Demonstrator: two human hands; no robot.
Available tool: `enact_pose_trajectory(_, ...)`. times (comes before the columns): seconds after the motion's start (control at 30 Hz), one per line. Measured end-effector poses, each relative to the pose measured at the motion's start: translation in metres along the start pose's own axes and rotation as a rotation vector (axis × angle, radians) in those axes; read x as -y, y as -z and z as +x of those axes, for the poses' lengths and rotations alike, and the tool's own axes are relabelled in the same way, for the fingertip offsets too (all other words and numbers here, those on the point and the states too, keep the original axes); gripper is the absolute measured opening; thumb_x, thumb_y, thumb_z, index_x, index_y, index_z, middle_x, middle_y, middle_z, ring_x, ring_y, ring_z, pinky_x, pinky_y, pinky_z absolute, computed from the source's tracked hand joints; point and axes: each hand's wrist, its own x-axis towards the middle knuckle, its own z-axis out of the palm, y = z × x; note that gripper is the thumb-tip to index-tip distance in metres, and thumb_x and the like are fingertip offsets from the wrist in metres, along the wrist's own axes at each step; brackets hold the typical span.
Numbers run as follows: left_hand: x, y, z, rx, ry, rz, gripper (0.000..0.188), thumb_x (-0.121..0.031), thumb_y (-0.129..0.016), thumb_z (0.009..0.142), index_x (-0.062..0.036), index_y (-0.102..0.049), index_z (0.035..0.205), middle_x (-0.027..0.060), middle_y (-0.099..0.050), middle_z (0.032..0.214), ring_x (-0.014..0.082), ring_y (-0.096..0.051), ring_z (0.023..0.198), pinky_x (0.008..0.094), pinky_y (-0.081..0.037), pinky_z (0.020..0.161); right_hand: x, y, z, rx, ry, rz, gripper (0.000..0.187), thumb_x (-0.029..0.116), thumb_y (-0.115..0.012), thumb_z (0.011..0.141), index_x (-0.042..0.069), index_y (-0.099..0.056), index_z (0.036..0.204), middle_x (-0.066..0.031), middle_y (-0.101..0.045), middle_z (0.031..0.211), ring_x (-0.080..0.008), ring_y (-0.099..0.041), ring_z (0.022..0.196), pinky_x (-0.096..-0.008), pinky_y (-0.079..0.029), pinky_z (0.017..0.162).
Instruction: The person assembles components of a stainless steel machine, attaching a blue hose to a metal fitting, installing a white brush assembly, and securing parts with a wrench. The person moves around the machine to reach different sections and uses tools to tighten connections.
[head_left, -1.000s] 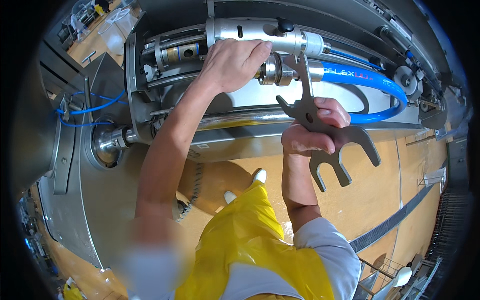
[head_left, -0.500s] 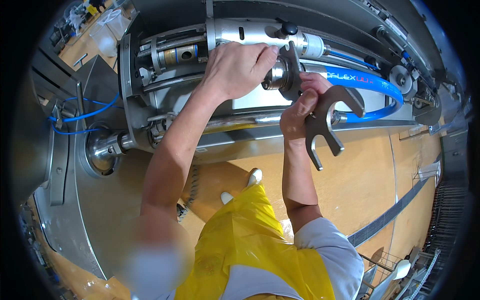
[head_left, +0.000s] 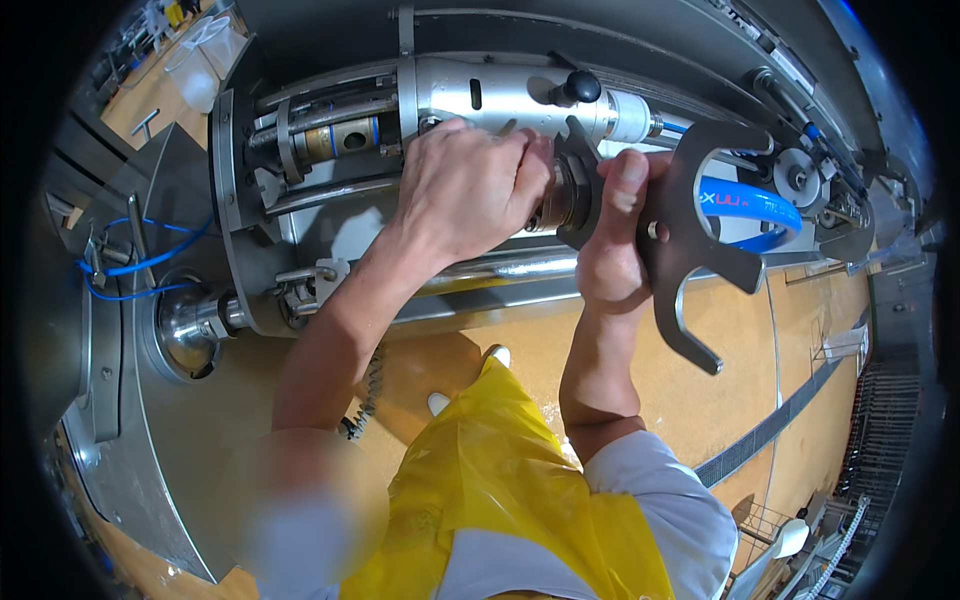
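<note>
A stainless-steel machine [head_left: 300, 260] fills the upper half of the head view. My left hand [head_left: 465, 185] is closed around the end of its silver cylinder [head_left: 500, 95], at the round dark fitting [head_left: 572, 190]. My right hand [head_left: 610, 245] grips a large flat grey multi-jaw spanner [head_left: 700, 225], held upright against that fitting. One hooked jaw of the spanner sits at the fitting, behind my fingers. A black knob [head_left: 580, 87] sticks up from the cylinder just above.
A blue hose [head_left: 755, 205] curves behind the spanner. Thin blue tubes [head_left: 150, 262] run at the machine's left end, beside a polished shaft end [head_left: 190, 325]. A yellow apron [head_left: 500, 490] covers my front. The orange floor [head_left: 760, 360] has a dark drain strip [head_left: 770, 430].
My right hand has lifted the spanner from lower right and swung it up against the fitting. My left hand has stayed on the cylinder end. The view has drawn closer to the machine.
</note>
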Motion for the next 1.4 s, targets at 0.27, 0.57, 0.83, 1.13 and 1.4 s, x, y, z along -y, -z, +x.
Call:
enact_pose_trajectory(0.27, 0.001, 0.003, 0.001, -0.058, -0.02, -0.127, 0.029, -0.025, -0.059, 0.094, -0.0068, -0.068, 0.073, 0.0124, -0.061, 0.055, 0.0342, -0.063, 0.053, 0.0438, -0.049, 0.063, 0.005, 0.014, 0.007, 0.127, 0.093, -0.145, 0.023, 0.02, -0.067, 0.102, 0.002, -0.062, 0.088, -0.0058, -0.058, 0.077, -0.0143, -0.055, 0.067, -0.0294, -0.044, 0.062)
enact_pose_trajectory(0.57, 0.006, -0.006, 0.004, 0.0, -0.051, -0.119, 0.025, -0.03, -0.06, 0.094, -0.0132, -0.073, 0.081, 0.0107, -0.064, 0.062, 0.0353, -0.065, 0.06, 0.0448, -0.051, 0.066, -0.002, 0.019, 0.012, 0.142, 0.166, -0.152, 0.013, 0.009, -0.064, 0.1, 0.002, -0.059, 0.091, -0.0047, -0.057, 0.078, -0.0133, -0.054, 0.068, -0.0295, -0.043, 0.061)
enact_pose_trajectory(0.83, 0.014, -0.014, -0.01, -0.052, -0.106, 0.185, 0.038, -0.032, -0.046, 0.106, -0.0104, -0.076, 0.105, 0.0104, -0.072, 0.079, 0.0336, -0.069, 0.078, 0.0449, -0.053, 0.081, -0.027, 0.138, -0.011, -0.033, 0.37, -0.043, 0.033, 0.029, -0.048, 0.111, 0.002, -0.055, 0.094, -0.0088, -0.058, 0.092, -0.0163, -0.059, 0.085, -0.0322, -0.051, 0.082)
enact_pose_trajectory(1.13, 0.028, -0.002, -0.009, 0.01, -0.016, 0.002, 0.031, -0.017, -0.049, 0.103, 0.0014, -0.07, 0.117, 0.0173, -0.075, 0.107, 0.0323, -0.07, 0.084, 0.0348, -0.055, 0.085, -0.204, 0.214, -0.101, -0.174, -0.07, -0.177, 0.031, 0.025, -0.045, 0.113, 0.0, -0.057, 0.1, -0.0097, -0.061, 0.104, -0.0208, -0.059, 0.099, -0.036, -0.047, 0.092)
enact_pose_trajectory(1.4, 0.022, 0.001, -0.009, 0.08, -0.245, 0.404, 0.025, 0.003, -0.064, 0.092, 0.0118, -0.065, 0.115, 0.0209, -0.074, 0.11, 0.0363, -0.074, 0.09, 0.0383, -0.059, 0.084, -0.227, 0.239, -0.087, -0.123, -0.084, -0.28, 0.03, 0.023, -0.044, 0.112, 0.0, -0.059, 0.102, -0.0122, -0.064, 0.101, -0.023, -0.061, 0.095, -0.037, -0.049, 0.09)
